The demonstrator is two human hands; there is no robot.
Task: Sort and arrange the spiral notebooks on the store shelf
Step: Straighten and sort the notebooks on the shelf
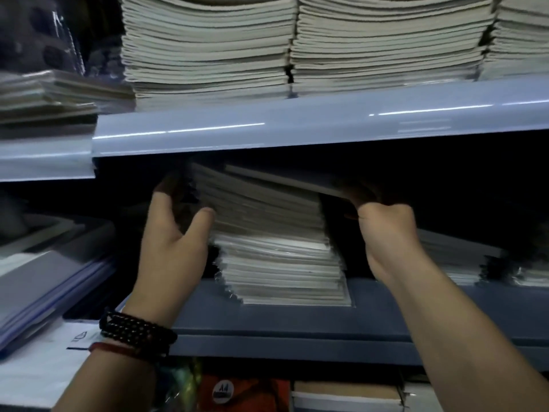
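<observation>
Middle shelf, centre of the frame: we see two bare hands working a tall stack of spiral notebooks (279, 248) that sits on the blue-grey shelf (297, 319). The left hand (175, 233) clasps the stack's left side, its thumb pressed on the page edges and its fingers wrapped toward the dark wire spirals (191, 188). The right hand (386, 227) is curled tight round the right edge of the top notebook (282, 178), which tilts up off the pile just under the glossy upper shelf (297, 120).

We judge the whole stack heavy and prone to shear. Its upper half already leans left and is out of line with the lower half. The clear plastic wrap glinting on the lower copies likely makes them slick against each other. A single notebook should be light and fairly stiff across its card cover. We would take hold at the free edge opposite the wire, or square the pile with flat palms on both sides, since coils can snag their neighbours.

The pages show as matte off-white bands. More pale, slightly bowed stacks (208, 46) fill the top of the frame, and beaded bracelets (136, 331) circle the left wrist.
</observation>
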